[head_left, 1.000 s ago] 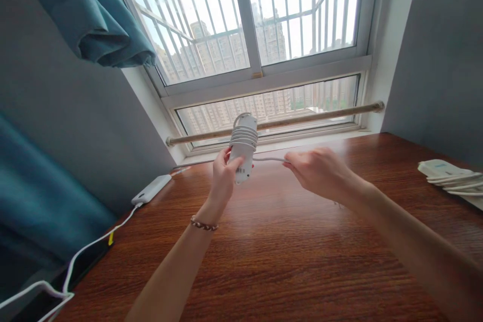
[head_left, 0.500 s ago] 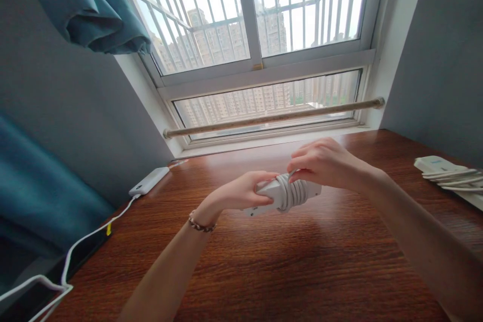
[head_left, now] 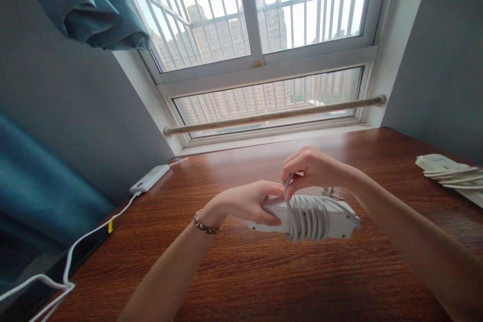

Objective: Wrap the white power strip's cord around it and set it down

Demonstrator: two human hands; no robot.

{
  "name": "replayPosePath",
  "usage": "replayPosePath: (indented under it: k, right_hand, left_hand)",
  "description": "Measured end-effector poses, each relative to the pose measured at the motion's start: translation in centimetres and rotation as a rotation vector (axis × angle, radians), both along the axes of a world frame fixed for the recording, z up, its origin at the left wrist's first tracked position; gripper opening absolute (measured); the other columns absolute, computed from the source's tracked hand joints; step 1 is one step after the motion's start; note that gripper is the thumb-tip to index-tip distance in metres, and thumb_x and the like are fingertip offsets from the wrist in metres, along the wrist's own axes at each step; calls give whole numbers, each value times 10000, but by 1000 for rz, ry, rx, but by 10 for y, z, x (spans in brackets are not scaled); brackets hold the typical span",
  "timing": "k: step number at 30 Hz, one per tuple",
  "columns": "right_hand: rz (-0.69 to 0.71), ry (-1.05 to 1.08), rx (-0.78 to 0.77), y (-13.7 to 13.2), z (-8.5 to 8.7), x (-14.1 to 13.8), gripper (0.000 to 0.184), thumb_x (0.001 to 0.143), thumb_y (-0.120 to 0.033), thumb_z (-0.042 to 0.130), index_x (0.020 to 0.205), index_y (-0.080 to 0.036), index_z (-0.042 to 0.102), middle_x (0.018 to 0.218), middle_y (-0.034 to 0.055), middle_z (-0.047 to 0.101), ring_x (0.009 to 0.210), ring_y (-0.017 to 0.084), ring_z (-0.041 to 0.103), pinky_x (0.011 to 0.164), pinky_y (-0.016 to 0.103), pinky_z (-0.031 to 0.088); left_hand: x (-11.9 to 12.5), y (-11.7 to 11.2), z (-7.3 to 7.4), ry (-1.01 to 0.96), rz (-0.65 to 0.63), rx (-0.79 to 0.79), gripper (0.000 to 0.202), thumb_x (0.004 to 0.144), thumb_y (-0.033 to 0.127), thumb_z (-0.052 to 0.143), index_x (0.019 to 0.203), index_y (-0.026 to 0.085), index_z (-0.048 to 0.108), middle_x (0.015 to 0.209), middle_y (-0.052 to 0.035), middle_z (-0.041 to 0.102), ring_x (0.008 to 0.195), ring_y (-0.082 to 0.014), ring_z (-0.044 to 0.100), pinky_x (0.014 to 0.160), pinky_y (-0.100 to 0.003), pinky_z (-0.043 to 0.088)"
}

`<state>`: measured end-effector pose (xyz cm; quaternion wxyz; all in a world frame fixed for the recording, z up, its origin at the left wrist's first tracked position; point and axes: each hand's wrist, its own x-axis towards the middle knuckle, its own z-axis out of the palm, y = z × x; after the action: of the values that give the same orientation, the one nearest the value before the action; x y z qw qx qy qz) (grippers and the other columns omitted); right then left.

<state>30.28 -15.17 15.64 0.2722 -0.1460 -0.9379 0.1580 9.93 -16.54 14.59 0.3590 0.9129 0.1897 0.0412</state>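
A white power strip (head_left: 341, 227) is held above the brown wooden table, its screw-dotted underside partly facing me. Its grey-white cord (head_left: 311, 217) is wound round the middle in several turns. My left hand (head_left: 251, 204) grips the strip's left end between thumb and fingers. Pinched in the fingers of my right hand (head_left: 307, 171) is a loop of the cord, lifted off the strip near the left edge of the coils. Behind the strip, below my right wrist, a plug with metal prongs (head_left: 332, 192) shows.
On the right of the table (head_left: 234, 282) lies another white power strip (head_left: 439, 163) with its cord wrapped round it. A white box-shaped device (head_left: 150, 179) with a white cable (head_left: 96, 231) sits at the left edge. A barred window and a rail (head_left: 275, 116) stand beyond the table.
The power strip has turned and come nearer, so more of its length and underside shows. My right hand has moved left a little, with the cord drawn up in a loop.
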Motion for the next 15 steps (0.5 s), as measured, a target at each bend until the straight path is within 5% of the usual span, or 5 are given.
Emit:
replayPosePath:
  k: [8,15]
  right_hand:
    - [57,23,-31,-11,7,-4,249,754,-366,652,689,-126,662,575,-6,541,528,53,456,512,165,304]
    - [-10,-7,-106,10,-6,-3,175,718,-283,681,687,-113,653,577,3,561,532,63,468,508,170,297]
  left_hand:
    - [6,-2,-6,90,81,-56,292,692,293,614,943,146,590,843,10,586,757,-137,515,664,-231,419]
    - [17,-6,-11,3,-71,-118,302,690,190,584,989,153,577,897,-18,607,801,-151,532,732,-258,433]
